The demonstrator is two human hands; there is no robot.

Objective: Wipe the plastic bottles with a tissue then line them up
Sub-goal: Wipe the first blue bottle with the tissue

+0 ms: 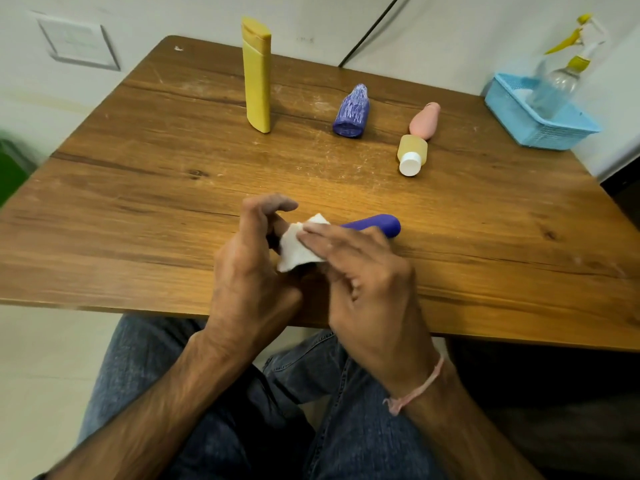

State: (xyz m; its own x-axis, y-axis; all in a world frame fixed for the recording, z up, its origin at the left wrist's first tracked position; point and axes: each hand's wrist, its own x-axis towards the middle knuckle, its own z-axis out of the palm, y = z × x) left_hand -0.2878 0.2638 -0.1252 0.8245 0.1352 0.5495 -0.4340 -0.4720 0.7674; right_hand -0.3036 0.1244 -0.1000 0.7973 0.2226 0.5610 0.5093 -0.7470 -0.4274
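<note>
A purple bottle (375, 225) lies sideways above the near edge of the wooden table (138, 188); my left hand (249, 271) grips its hidden left end. My right hand (360, 271) presses a white tissue (298, 249) flat against the bottle. At the back, a tall yellow bottle (257, 76) stands upright. A blue-and-white bottle (351, 110) lies on its side to its right. Further right lie a pink bottle (425, 120) and a small yellowish bottle with a white cap (411, 154), touching end to end.
A light blue plastic basket (540, 123) sits at the table's back right corner, holding a clear spray bottle (561, 81) with a yellow trigger. A black cable (370, 32) runs down the wall behind. My knees in jeans are under the near edge.
</note>
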